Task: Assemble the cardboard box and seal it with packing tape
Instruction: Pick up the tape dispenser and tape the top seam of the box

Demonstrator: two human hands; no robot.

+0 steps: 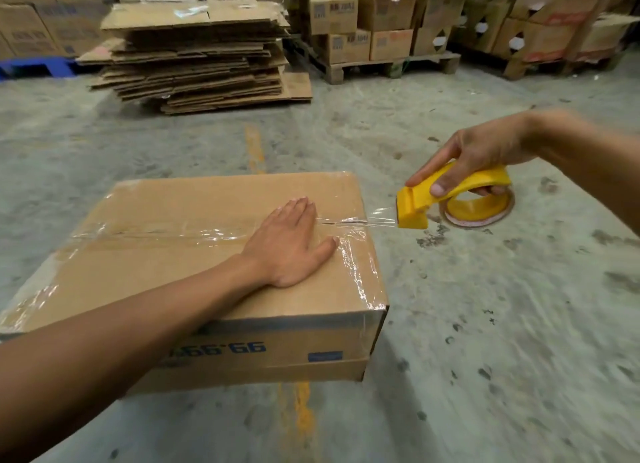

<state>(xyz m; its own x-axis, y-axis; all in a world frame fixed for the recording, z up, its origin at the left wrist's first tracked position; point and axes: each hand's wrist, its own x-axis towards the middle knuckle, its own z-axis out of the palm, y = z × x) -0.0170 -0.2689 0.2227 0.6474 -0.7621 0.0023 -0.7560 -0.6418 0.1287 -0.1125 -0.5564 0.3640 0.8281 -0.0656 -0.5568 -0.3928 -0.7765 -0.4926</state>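
Cardboard, brown and closed up into a rectangular box, sits on the grey concrete floor in front of me, blue print on its near side. My left hand lies flat on the lid, fingers spread wide, palm pressing by the right edge. Clear packing tape runs along the centre seam and down the right rim. My right hand is wrapped around the yellow plastic tape dispenser, held just off the box's right side, with a thin strand of film stretched between blade and lid; whether it has begun to tear I can't quite make out. Flattened brown cartons are stacked behind.
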